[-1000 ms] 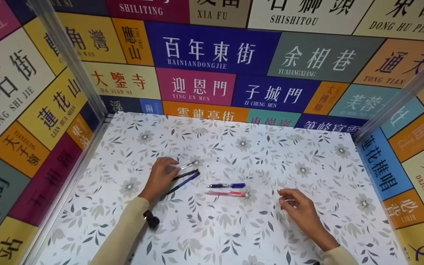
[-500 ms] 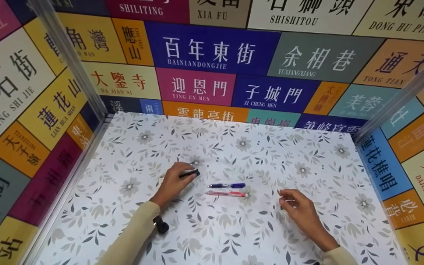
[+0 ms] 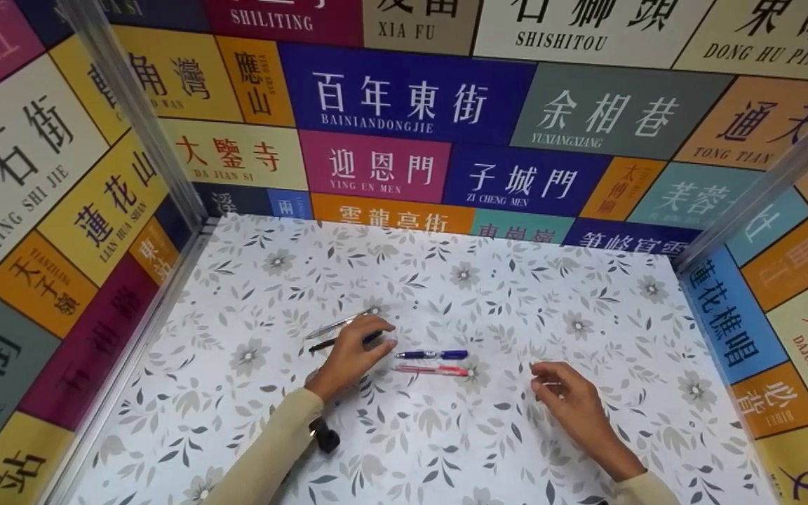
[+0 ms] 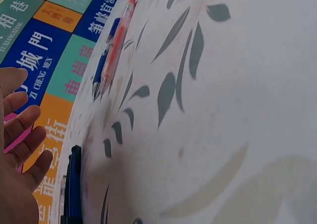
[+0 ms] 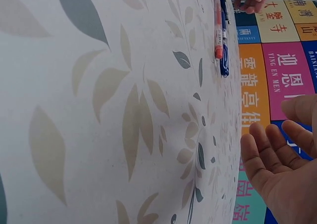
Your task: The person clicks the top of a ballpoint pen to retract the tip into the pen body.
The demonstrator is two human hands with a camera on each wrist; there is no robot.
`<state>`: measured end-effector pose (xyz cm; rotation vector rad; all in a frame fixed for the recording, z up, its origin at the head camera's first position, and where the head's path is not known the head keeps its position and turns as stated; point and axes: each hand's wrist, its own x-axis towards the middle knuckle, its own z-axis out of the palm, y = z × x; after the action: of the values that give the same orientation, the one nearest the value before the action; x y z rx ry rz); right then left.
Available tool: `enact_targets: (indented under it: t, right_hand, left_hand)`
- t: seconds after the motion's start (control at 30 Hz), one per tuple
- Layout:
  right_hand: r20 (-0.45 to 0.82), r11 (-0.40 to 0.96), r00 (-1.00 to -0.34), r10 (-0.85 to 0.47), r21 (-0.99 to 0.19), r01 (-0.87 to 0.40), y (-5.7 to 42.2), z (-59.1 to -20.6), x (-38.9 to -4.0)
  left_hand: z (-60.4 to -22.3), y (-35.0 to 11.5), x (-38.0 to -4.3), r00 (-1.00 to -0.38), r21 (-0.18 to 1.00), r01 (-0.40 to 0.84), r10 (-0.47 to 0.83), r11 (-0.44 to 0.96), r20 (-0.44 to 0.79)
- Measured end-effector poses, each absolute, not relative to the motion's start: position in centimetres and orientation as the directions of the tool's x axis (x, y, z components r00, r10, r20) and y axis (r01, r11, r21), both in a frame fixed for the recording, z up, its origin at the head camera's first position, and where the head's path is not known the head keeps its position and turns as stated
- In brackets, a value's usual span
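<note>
My left hand (image 3: pixel 356 351) hovers over a group of pens at centre-left, its fingers loosely bent and holding nothing. Beneath it lie a silver clear-barrelled pen (image 3: pixel 334 326) and a black pen (image 3: pixel 323 344), each partly covered. A dark blue pen (image 4: pixel 75 184) shows below the hand in the left wrist view. Just right of those fingertips, a blue-purple pen (image 3: pixel 439 354) and a red clear-barrelled pen (image 3: pixel 439 370) lie side by side. Farther right, my right hand (image 3: pixel 572 400) stays relaxed, apart from the pens, with nothing in its fingers (image 5: pixel 270 144).
A white floral-patterned cloth (image 3: pixel 516 308) covers the table. Panels with coloured sign lettering (image 3: pixel 404 91) enclose its back and sides, with metal posts (image 3: pixel 144 119) at the corners. A black wrist device (image 3: pixel 325 435) sits by the left sleeve.
My left hand has moved right across the left-hand pens, uncovering the left ends of the silver and black ones. The right hand and the two middle pens have stayed put.
</note>
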<state>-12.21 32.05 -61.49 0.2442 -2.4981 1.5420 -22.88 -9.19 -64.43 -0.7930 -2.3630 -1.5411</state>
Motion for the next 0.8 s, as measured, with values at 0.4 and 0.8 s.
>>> enact_targets:
  t: [0.4, 0.8]
  right_hand:
    - [0.253, 0.434, -0.967, -0.037, -0.867, -0.243, 31.7, -61.5, -12.0]
    - [0.260, 0.457, -0.965, -0.020, -0.857, -0.240, 31.2, -61.8, -12.0]
  left_hand:
    - [-64.7, -7.0, -22.2, -0.841, 0.802, 0.513, 0.368, 0.307, 0.397]
    - [-64.9, -5.3, -21.7, -0.820, 0.796, 0.540, 0.382, 0.272, 0.426]
